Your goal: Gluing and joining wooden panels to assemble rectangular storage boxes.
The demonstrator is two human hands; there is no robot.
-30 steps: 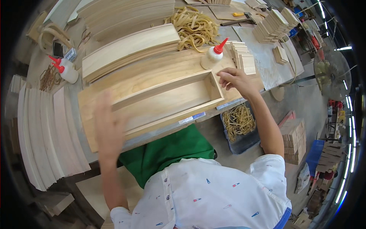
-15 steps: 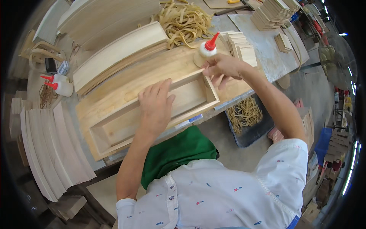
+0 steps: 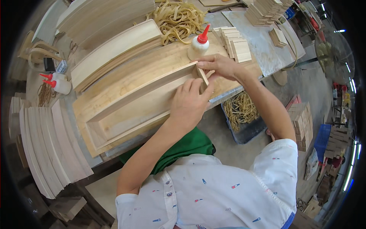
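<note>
A long, shallow wooden box frame lies at a slant across the wooden board on the bench. At its right end, my left hand reaches in, fingers inside against the short end piece and thumb on its outer side. My right hand pinches the far corner of that same end, thumb on top; some of its fingers are hidden behind the wood. Just beyond this corner stands a white glue bottle with a red nozzle, touched by neither hand.
Thin wooden slats lie right of the bottle. Behind are curved boards and a heap of tan rubber bands. Two more glue bottles stand far left. A dark tub of bands sits below the bench edge.
My left hand has moved right, from the middle of the box's far side to its right end. My right hand stays at the far corner, now pinching the end piece.
</note>
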